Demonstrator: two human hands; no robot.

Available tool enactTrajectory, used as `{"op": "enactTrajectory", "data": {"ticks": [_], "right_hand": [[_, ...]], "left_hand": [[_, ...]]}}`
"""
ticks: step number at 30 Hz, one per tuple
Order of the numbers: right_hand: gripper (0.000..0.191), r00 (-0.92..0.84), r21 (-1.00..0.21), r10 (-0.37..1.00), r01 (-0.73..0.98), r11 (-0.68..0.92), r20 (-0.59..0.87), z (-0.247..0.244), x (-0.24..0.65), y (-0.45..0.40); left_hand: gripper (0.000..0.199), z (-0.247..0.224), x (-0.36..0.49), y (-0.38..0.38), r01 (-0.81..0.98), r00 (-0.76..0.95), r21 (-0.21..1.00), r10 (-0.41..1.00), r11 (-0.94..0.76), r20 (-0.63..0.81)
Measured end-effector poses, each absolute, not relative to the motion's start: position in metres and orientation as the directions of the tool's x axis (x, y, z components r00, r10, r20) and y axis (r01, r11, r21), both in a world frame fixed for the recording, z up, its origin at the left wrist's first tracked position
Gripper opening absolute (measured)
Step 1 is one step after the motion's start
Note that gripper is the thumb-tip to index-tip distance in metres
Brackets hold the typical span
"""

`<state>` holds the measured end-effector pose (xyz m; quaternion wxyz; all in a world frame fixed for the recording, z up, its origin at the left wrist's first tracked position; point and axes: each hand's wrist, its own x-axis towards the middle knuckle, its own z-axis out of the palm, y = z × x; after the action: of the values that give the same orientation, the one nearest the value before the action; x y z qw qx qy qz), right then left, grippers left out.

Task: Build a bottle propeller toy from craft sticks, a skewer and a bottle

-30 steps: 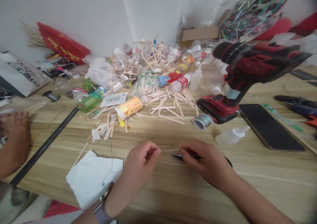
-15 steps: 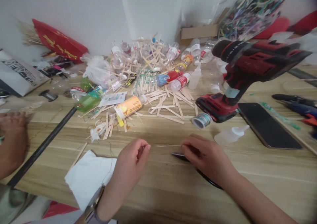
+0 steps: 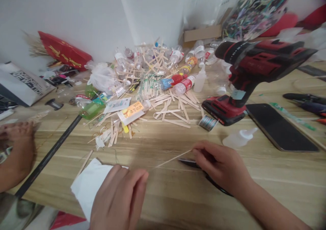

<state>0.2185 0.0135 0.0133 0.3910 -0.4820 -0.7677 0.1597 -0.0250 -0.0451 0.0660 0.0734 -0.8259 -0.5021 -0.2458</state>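
Note:
My right hand pinches one end of a thin pale wooden stick, which slants down leftward over the table. Beneath that hand lie black-handled scissors, partly covered by it. My left hand is closed, thumb and finger pressed together near the stick's free end; whatever is between them is too fine to make out. A white paper sheet lies partly under my left hand. Behind it a bit of dark thread shows on the wood. A spool of multicoloured thread lies beyond my right hand.
A red-black cordless drill stands at right, beside a phone and a small squeeze bottle. Craft sticks and plastic bottles pile up behind. At left, another person's hand rests near a long black bar.
My left hand has moved down and toward me, turning its back to the camera. The stick in my right hand now tilts, its free end lower. The view has shifted slightly.

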Motion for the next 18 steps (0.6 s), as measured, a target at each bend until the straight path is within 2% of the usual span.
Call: {"op": "enactTrajectory", "data": {"ticks": [5, 10, 13, 18], "right_hand": [[0.018, -0.039, -0.688, 0.914, 0.646, 0.332, 0.404, 0.014, 0.221, 0.016], [0.02, 0.008, -0.741, 0.941, 0.619, 0.26, 0.338, 0.016, 0.22, 0.016], [0.02, 0.058, -0.771, 0.95, 0.6, 0.211, 0.306, 0.016, 0.221, 0.017], [0.015, 0.096, -0.777, 0.944, 0.597, 0.2, 0.317, 0.015, 0.225, 0.02]], "left_hand": [[0.009, 0.059, -0.036, -0.036, 0.919, 0.262, 0.142, 0.839, -0.368, 0.476], [0.011, 0.054, -0.041, -0.037, 0.922, 0.232, 0.166, 0.842, -0.35, 0.486], [0.01, 0.047, -0.039, -0.04, 0.903, 0.271, 0.18, 0.843, -0.389, 0.464], [0.012, 0.03, -0.033, -0.04, 0.813, 0.447, 0.21, 0.813, -0.543, 0.372]]}}
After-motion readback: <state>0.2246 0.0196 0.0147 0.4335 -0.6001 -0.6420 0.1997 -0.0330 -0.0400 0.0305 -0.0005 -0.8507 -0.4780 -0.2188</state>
